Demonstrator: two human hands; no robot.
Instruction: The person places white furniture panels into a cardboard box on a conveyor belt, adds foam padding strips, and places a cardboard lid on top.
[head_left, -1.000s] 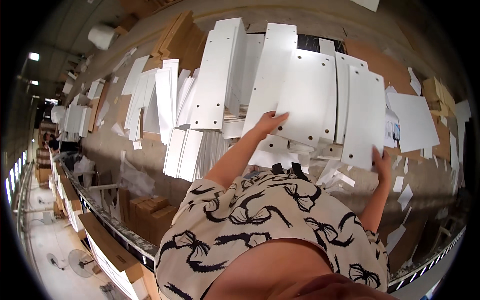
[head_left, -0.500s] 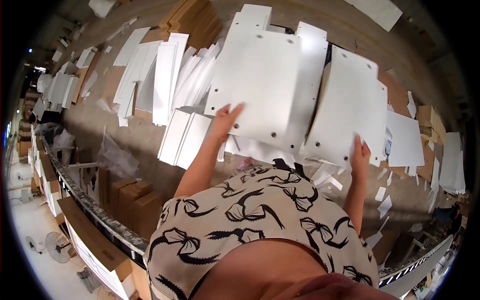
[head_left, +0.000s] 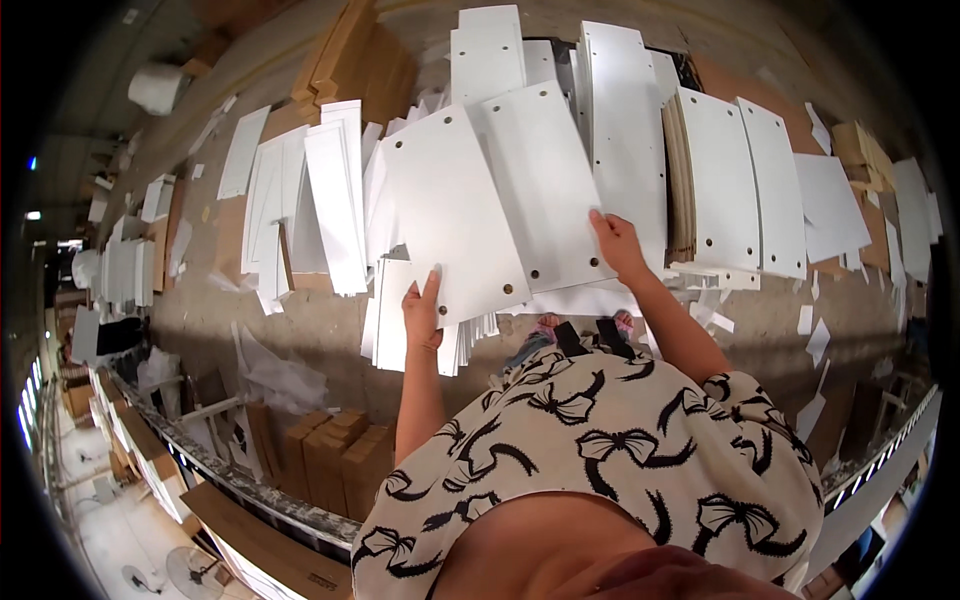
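Two white panels with dark round holes near their corners are held in front of me, fanned out and partly overlapping. My left hand (head_left: 423,310) grips the left panel (head_left: 450,210) at its near left corner, thumb on top. My right hand (head_left: 617,247) is closed on the right edge of the other panel (head_left: 548,185), near its close corner. The left panel lies over part of the right one. Fingers under both panels are hidden. Just right of my right hand is a long white panel (head_left: 625,110).
Stacked holed panels (head_left: 728,180) stand to the right, with a white sheet (head_left: 830,205) beyond. Narrow white boards (head_left: 335,200) and brown cartons (head_left: 355,65) lie to the left. Behind me on the left are a dark curved rail (head_left: 240,510), small cartons (head_left: 335,455) and clear plastic wrap (head_left: 285,375).
My right hand has left the right stack and come left to the second panel's edge. The two panels are now angled apart, uncovering more of the long panel. The view has shifted too.
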